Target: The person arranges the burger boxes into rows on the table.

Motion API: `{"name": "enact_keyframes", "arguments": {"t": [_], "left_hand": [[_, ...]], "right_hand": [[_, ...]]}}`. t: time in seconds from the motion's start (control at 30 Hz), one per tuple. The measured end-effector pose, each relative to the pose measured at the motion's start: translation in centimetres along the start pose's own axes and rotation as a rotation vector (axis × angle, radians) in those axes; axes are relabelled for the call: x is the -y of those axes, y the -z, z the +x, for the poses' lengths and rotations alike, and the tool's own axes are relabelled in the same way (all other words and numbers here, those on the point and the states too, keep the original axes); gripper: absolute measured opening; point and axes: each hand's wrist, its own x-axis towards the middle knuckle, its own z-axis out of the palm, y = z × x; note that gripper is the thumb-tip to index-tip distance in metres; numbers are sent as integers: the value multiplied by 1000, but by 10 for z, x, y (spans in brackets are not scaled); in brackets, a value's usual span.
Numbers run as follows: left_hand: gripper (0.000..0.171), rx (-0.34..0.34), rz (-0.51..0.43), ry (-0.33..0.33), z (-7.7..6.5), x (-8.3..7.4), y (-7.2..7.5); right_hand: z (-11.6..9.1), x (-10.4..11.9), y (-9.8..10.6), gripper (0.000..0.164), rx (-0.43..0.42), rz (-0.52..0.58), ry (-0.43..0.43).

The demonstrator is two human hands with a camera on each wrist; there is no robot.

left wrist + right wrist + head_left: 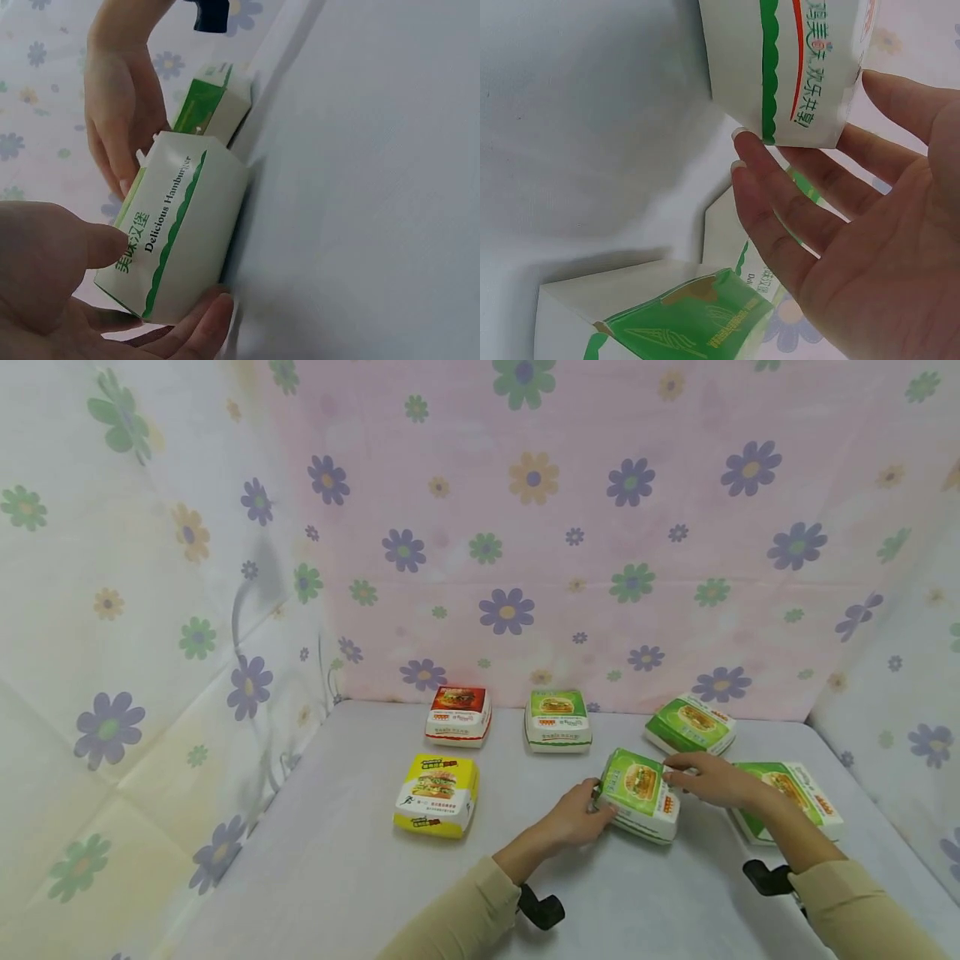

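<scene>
A green-and-white hamburger box (639, 793) sits tilted between both hands, right of the table's middle. My left hand (576, 817) grips its left end; in the left wrist view the thumb (105, 246) lies on the printed side and fingers reach beneath. At the opposite end, my right hand (705, 778) holds the upper right corner, with thumb and fingers around the edge in the right wrist view. The box's underside is hidden in the head view. Nearest to the right hand are two more green hamburger boxes, one behind (692, 723) and one to the right (787, 802).
Farther back stand a red-and-white hamburger box (458, 717) and another green one (557, 720). A yellow-and-white hamburger box (437, 795) lies left of the hands. Flower-patterned cloth (525, 568) walls the white table (322, 877) at the back and sides.
</scene>
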Motion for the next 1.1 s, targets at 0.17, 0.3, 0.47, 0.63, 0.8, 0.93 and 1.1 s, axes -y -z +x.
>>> {"name": "enact_keyframes", "arguments": {"t": [0.17, 0.3, 0.47, 0.63, 0.8, 0.93, 1.1], "left_hand": [[57, 2, 37, -32, 12, 6, 13], [55, -1, 26, -33, 20, 11, 22], [57, -10, 32, -28, 20, 11, 24], [71, -37, 71, -1, 5, 1, 23], [88, -41, 57, 16, -7, -8, 13], [93, -42, 44, 25, -10, -11, 5], [87, -22, 23, 53, -4, -8, 2]], "right_hand": [[-4, 6, -2, 46, 25, 2, -27], [-7, 11, -6, 38, 48, -6, -25], [-9, 15, -5, 40, 46, -33, -45], [-11, 19, 4, 52, 30, -68, -71], [-9, 18, 10, 54, 20, -42, -69], [-5, 11, 7, 49, 29, -6, -64], [-4, 5, -4, 41, 32, 33, -30]]}}
